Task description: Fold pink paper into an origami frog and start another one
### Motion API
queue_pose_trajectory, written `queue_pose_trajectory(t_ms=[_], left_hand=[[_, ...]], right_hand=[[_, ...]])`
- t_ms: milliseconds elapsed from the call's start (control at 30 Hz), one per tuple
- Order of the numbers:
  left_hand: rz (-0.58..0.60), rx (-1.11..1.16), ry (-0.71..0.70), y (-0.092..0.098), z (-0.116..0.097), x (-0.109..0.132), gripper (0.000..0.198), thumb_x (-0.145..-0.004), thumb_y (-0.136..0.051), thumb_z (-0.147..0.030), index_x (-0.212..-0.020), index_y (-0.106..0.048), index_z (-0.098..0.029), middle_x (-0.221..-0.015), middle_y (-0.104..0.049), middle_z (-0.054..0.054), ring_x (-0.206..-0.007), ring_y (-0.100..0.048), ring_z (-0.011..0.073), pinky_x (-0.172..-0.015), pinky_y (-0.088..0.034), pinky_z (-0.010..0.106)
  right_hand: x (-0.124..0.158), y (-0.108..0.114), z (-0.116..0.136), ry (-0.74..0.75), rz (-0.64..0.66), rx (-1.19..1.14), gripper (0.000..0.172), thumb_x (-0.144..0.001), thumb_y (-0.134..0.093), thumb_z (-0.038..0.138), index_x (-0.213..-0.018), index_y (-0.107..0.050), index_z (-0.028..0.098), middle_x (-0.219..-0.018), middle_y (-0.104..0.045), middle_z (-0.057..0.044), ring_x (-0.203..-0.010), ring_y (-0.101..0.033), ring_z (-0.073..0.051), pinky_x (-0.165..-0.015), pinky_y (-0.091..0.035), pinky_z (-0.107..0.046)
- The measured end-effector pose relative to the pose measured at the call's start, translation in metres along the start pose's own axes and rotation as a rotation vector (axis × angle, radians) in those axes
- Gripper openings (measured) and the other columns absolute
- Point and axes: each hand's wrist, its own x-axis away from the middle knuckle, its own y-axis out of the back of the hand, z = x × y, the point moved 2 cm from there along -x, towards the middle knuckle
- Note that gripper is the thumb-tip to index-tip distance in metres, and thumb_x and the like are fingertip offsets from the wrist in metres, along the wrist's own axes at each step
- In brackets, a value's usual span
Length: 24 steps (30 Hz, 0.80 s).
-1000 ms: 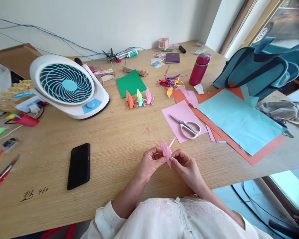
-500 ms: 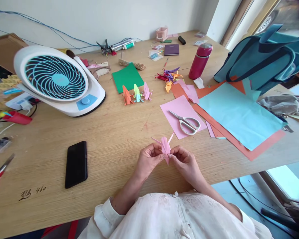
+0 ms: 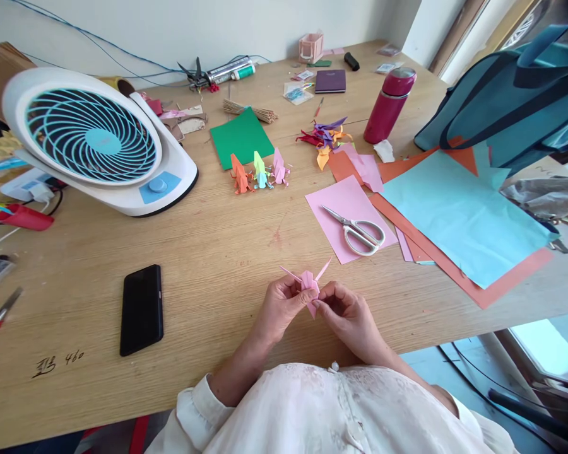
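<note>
Between my hands is a small folded pink origami figure (image 3: pixel 308 281), with two thin points sticking up and a wider tip facing down. My left hand (image 3: pixel 282 304) pinches its left side, the thumb lying across the front. On the lower right, my right hand (image 3: pixel 348 312) grips it between thumb and fingers. Just beyond, white-handled scissors (image 3: pixel 355 230) lie on a pink paper sheet (image 3: pixel 334 243). Three finished-looking origami figures, orange (image 3: pixel 240 174), green and blue (image 3: pixel 260 171), and pink (image 3: pixel 279 168), stand in a row near a green sheet (image 3: pixel 241 139).
A white fan (image 3: pixel 170 161) stands at the left, with a black phone (image 3: pixel 141 309) in front of it. Blue paper (image 3: pixel 464 214) overlaps orange sheets at the right. Behind are a magenta bottle (image 3: pixel 389 107), a teal bag (image 3: pixel 492 120) and a pile of colourful folded paper (image 3: pixel 322 139).
My left thumb has moved up across the front of the pink figure, which now tilts slightly. The camera view has shifted a little.
</note>
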Motion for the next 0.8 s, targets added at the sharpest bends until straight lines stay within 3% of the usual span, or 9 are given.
queue_pose_trajectory(t_ms=[267, 367, 500, 800], left_hand=[[-0.052, -0.007, -0.056, -0.006, -0.003, 0.002, 0.031, -0.078, -0.076, -0.035, -0.061, -0.059, -0.015, -0.064, -0.053, -0.003, -0.066, -0.049, 0.0098, -0.068, -0.042, 0.023], [-0.093, 0.001, -0.055, -0.004, -0.001, 0.002, 0.032, -0.078, -0.075, -0.033, -0.06, -0.057, -0.015, -0.063, -0.048, -0.004, -0.064, -0.045, 0.009, -0.066, -0.04, 0.022], [-0.103, -0.096, -0.079, -0.002, 0.001, 0.003, 0.031, -0.078, -0.076, -0.036, -0.062, -0.058, -0.015, -0.065, -0.047, -0.003, -0.063, -0.041, 0.009, -0.061, -0.037, 0.021], [-0.035, -0.265, -0.158, -0.005, -0.005, 0.007, 0.023, -0.076, -0.078, -0.038, -0.071, -0.072, -0.016, -0.071, -0.06, 0.0, -0.07, -0.055, 0.0135, -0.065, -0.044, 0.024]], right_hand=[[0.001, 0.0, 0.003, 0.026, 0.035, 0.09, 0.015, -0.089, -0.062, 0.033, -0.082, -0.06, 0.021, -0.071, -0.062, -0.001, -0.064, -0.054, -0.015, -0.061, -0.042, -0.028], [-0.002, 0.004, 0.004, 0.031, 0.018, -0.003, 0.014, -0.09, -0.063, 0.034, -0.096, -0.061, 0.022, -0.081, -0.064, -0.002, -0.072, -0.058, -0.016, -0.067, -0.046, -0.029], [-0.011, 0.013, 0.009, 0.068, -0.09, -0.203, 0.029, -0.088, -0.066, 0.039, -0.111, -0.057, 0.025, -0.089, -0.062, -0.002, -0.084, -0.06, -0.017, -0.075, -0.05, -0.03], [-0.018, 0.017, 0.014, 0.012, -0.065, -0.17, 0.025, -0.083, -0.07, 0.045, -0.077, -0.063, 0.021, -0.071, -0.064, -0.002, -0.067, -0.055, -0.016, -0.061, -0.045, -0.029]])
